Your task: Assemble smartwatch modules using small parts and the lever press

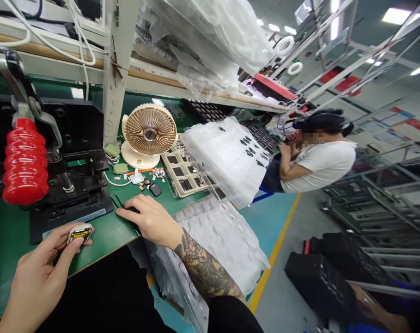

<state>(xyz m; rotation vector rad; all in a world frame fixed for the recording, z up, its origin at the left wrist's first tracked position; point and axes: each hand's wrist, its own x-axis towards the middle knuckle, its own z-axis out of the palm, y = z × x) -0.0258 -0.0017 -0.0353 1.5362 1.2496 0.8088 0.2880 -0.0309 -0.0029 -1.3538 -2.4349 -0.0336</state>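
My left hand (pixel 45 266) pinches a small watch case (pixel 81 234) between thumb and fingers. Its casing is pale and rounded, and the open side shows a yellow and metallic inside. Over the green bench edge, my right hand (pixel 149 217) is closed on dark tweezers (pixel 117 200). Their two thin tips point away to the upper left, and part of them is hidden under the fingers. A little beyond this hand lies a small black square watch-like piece (pixel 155 189), beside scattered tiny parts (pixel 157 174).
A black press fixture (pixel 74 185) with a red handle (pixel 25 162) stands at left. Behind the hands are a cream fan (pixel 149 132) and a compartment tray (pixel 182 173). White sheets with black parts (pixel 230 152) sit right. A co-worker (pixel 320 157) sits farther along.
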